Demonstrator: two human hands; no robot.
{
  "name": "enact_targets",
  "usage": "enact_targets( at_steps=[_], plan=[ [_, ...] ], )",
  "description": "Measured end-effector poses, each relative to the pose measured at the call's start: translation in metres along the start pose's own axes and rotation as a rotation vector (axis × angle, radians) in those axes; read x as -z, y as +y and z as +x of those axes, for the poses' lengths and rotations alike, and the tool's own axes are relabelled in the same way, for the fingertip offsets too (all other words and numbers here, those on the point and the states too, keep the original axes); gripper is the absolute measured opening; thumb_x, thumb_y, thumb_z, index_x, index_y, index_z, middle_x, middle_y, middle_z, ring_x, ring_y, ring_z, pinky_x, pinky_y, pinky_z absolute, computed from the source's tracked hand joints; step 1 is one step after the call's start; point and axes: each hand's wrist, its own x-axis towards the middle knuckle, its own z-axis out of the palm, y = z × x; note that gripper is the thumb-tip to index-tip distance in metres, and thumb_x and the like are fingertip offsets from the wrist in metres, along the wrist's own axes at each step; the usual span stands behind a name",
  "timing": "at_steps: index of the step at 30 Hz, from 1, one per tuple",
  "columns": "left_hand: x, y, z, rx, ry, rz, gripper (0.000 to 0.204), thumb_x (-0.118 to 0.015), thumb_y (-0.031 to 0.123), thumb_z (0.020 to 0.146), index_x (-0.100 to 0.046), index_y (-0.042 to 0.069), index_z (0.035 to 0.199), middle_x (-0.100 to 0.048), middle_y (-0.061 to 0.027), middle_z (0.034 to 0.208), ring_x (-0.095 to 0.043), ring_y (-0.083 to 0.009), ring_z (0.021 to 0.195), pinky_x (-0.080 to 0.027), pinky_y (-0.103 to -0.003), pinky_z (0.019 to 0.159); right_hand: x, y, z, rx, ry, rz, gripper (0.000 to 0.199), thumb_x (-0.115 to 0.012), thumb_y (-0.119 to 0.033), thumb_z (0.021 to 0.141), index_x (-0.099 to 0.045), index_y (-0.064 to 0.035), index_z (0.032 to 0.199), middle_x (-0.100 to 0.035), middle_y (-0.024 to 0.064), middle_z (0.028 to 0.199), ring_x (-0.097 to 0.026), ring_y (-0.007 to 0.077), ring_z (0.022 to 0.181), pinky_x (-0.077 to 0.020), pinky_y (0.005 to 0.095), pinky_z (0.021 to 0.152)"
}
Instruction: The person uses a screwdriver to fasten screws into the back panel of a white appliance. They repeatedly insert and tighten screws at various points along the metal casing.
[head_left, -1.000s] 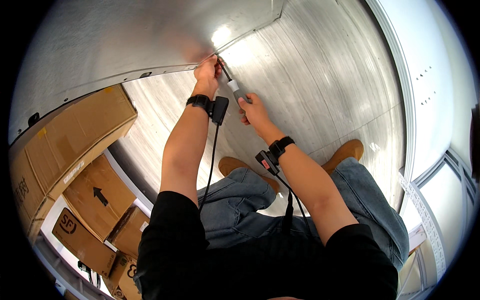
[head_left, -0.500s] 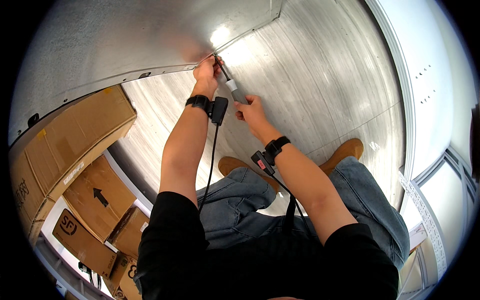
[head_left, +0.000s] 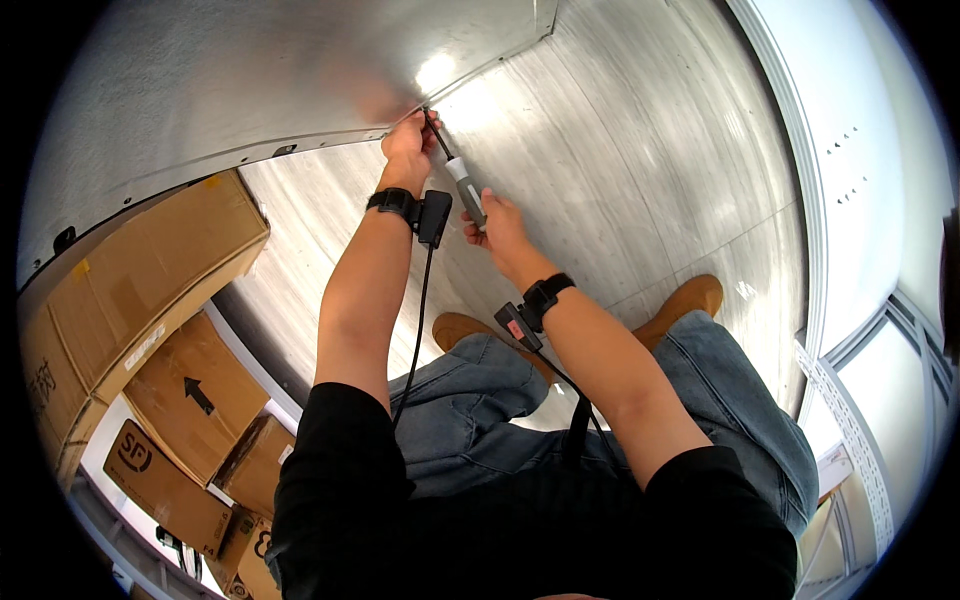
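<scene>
Brushed metal floor (head_left: 640, 200); metal wall panel (head_left: 230, 80) with bright glare; stacked cardboard boxes (head_left: 140, 290) left; white perforated rail (head_left: 850, 400) right.

screwdriver (head_left: 462, 183): grey handle, pale collar, dark shaft | wrist devices (head_left: 420, 210): black, right one with a small red mark, possibly a label | metal floor (head_left: 640, 180): brushed silver | cardboard boxes (head_left: 140, 290): tan, black arrow | jeans (head_left: 480, 400): blue | shoes (head_left: 690, 300): tan-brown

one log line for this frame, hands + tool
left hand: at screwdriver tip by metal panel seam | right hand: grips screwdriver handle | cardboard boxes left | stance: crouched
</scene>
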Motion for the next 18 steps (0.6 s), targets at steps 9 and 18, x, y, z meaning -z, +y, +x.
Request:
enact_targets(
  at_steps=[9,18],
  plan=[
    [-0.002,0.002,-0.003,0.001,-0.002,0.030,0.012,-0.050,0.007,0.090,-0.062,0.007,0.088,-0.066,-0.0044,0.076,-0.061,-0.0118,0.061,-0.043,-0.022,0.048,-0.003,-0.004,-0.001,-0.061,0.070,-0.037,0.044,-0.049,-0.041,0.093,-0.049,0.0002,0.108,-0.051,0.0088,0.091,-0.049,0.0146,0.059,-0.0457,0.0304,0.054],
    [0.002,-0.001,0.007,0.009,-0.028,0.017,0.013,-0.048,0.007,0.090,-0.061,0.007,0.088,-0.066,-0.0042,0.076,-0.061,-0.0118,0.061,-0.043,-0.022,0.048,-0.003,-0.001,0.002,-0.016,0.113,-0.066,0.044,-0.052,-0.041,0.092,-0.047,-0.0012,0.111,-0.048,0.0066,0.081,-0.046,0.0134,0.056,-0.0416,0.0280,0.049]
  ],
)
